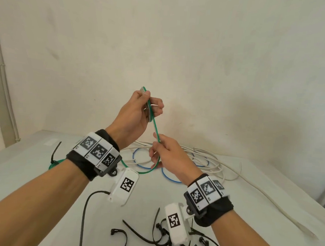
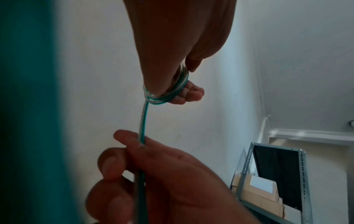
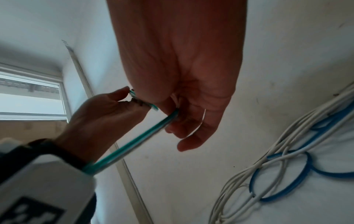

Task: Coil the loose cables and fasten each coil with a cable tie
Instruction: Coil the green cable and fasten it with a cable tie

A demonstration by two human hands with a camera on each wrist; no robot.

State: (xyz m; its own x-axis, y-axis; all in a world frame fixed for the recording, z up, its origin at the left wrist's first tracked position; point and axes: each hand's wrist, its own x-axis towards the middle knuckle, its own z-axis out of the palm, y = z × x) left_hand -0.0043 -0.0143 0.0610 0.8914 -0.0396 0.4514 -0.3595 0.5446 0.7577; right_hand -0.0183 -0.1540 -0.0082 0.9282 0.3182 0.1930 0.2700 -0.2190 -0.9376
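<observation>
My left hand is raised above the table and grips a small coil of green-and-white cable wound round its fingers. From the coil a straight stretch of the green cable runs down into my right hand, which pinches it between thumb and fingers a short way below. Below that hand the cable hangs in a loop and passes behind my left wrist toward the table's left. In the right wrist view the same cable slants from the fingers down to the left.
Several black cable ties lie loose at the table's front edge. A tangle of white cable with blue cable loops sits at the back by the wall. Another black tie stands at the left beside a green bundle.
</observation>
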